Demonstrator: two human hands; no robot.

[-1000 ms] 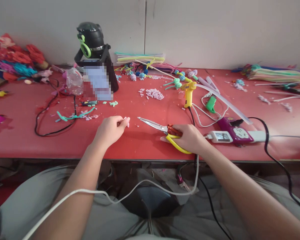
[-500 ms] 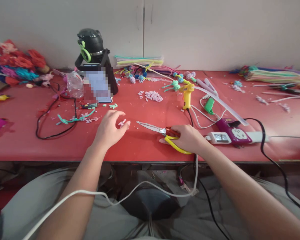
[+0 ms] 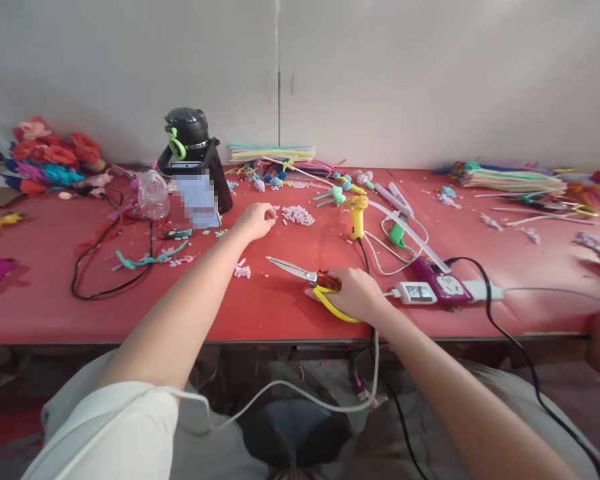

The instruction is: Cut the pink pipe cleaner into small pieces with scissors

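Note:
My left hand [image 3: 258,222] is stretched forward over the red table, its fingers curled together at the left side of a pile of small pale pink pieces [image 3: 299,215]. What those fingers hold, if anything, is hidden. A smaller cluster of pink pieces [image 3: 242,269] lies nearer, right of my left forearm. My right hand [image 3: 353,293] is wrapped round the yellow and red handles of the scissors [image 3: 300,272], whose blades point left, nearly closed. The yellow glue gun [image 3: 357,217] stands beyond my right hand, with a long translucent stick at its back.
A black bottle [image 3: 223,183] and a phone [image 3: 200,200] stand at the back left. Pipe cleaner bundles [image 3: 273,154] lie along the wall. On the right are a purple power strip [image 3: 447,283] and cables; black cable [image 3: 87,293] loops on the left.
My left hand has moved forward from the small near cluster to the larger pile, and its fingers have closed. The scissors stay in my right hand. The view has shifted.

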